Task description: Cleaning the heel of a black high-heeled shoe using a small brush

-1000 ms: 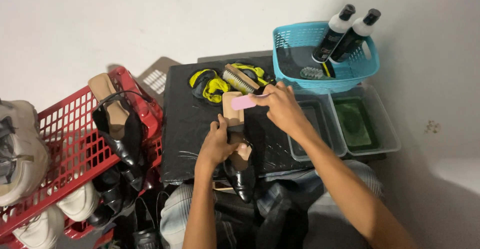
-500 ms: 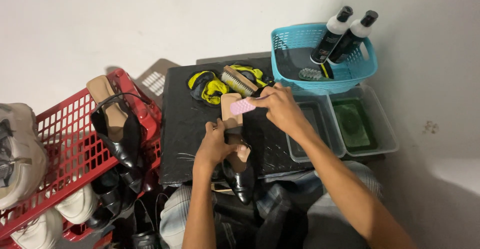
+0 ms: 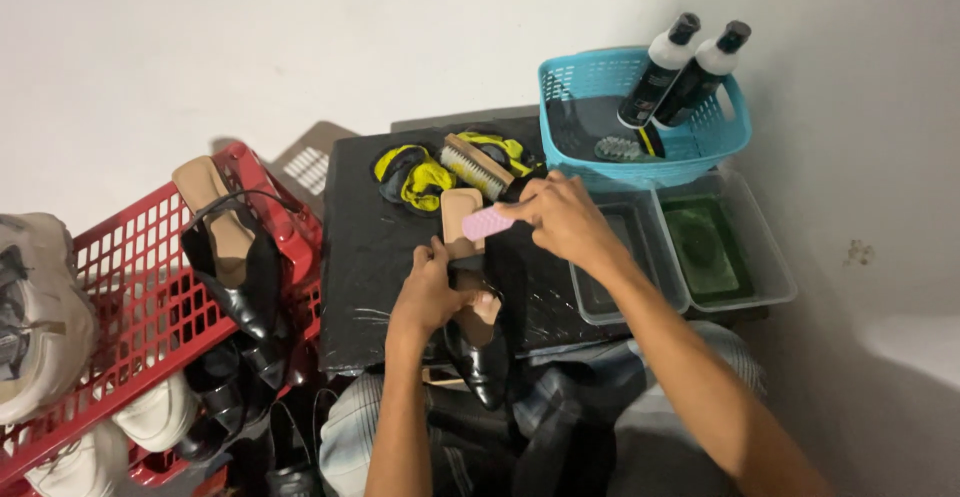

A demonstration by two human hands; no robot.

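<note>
A black shoe (image 3: 480, 352) is held at the near edge of the tabletop (image 3: 370, 257), its toe pointing toward the person's lap and its tan lining facing up. It is gripped at the heel end by the left hand (image 3: 432, 292), whose fingers are closed around it. Just above that hand, a pink pad (image 3: 487, 222) is pinched between the fingers of the right hand (image 3: 565, 217), which is closed on it over the shoe's opening.

Beyond the right hand, a wooden brush (image 3: 477, 165) is laid across a yellow-and-black cloth (image 3: 415, 177). To the right of that hand, two clear trays (image 3: 690, 257) are set side by side, the farther one holding something green. Behind them a blue basket (image 3: 590, 87) is seen with two bottles (image 3: 685, 72) leaning in it.

To the left of the left hand, a red crate (image 3: 130, 277) is filled with black and pale shoes. The tabletop is dark and glossy; a pale wall (image 3: 300, 37) and pale floor are seen around it.
</note>
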